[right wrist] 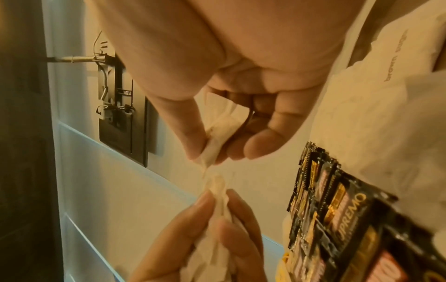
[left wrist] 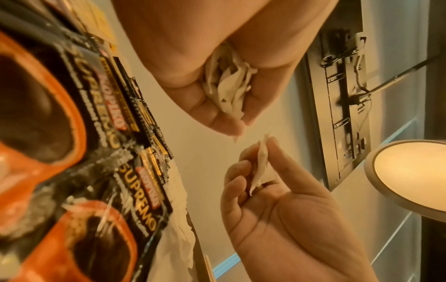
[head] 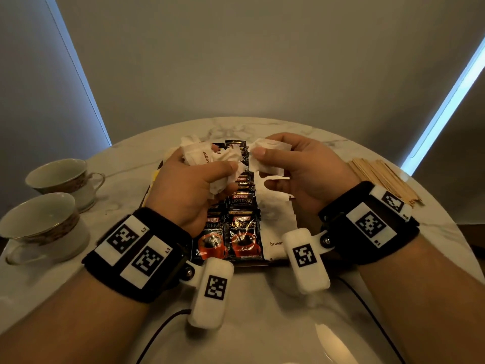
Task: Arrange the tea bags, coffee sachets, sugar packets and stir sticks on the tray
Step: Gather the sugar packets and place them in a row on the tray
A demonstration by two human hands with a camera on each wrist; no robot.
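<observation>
Sugar packets (head: 210, 158) are bunching in the left hand (head: 189, 190) above the tray's coffee sachets (head: 242, 222), while the right hand (head: 301, 172) is pinching one packet (head: 266, 158). Loosely clutched, the bundle could be spilling onto the counter (head: 262, 324).

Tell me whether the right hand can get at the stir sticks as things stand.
Probably not yet. The stir sticks lie uncovered just beyond the right hand, but its grip is full of white sugar packets; it would have to set those down first.
</observation>
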